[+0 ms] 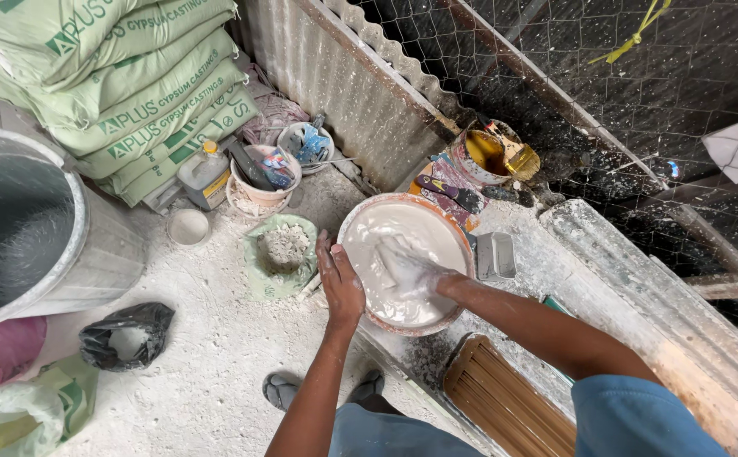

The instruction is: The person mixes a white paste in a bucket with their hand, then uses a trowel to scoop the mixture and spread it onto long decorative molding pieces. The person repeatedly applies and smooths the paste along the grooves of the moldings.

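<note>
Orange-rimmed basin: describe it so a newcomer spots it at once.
Start at the corrugated metal wall and come down to the dusty ledge below it. The basin sits there, round, full of white paste, the right hand sunk in it and the left hand on its rim. It is much bigger than the small tubs nearby.

Right hand [403, 269] in basin [360, 222] of wet mix, left hand [340, 282] on basin rim, small bowl of lumps [281, 251] just left of left hand, stacked sacks [123, 85] far left behind, big drum [98, 245] left, tub w/ brush [489, 152] behind right hand.
</note>
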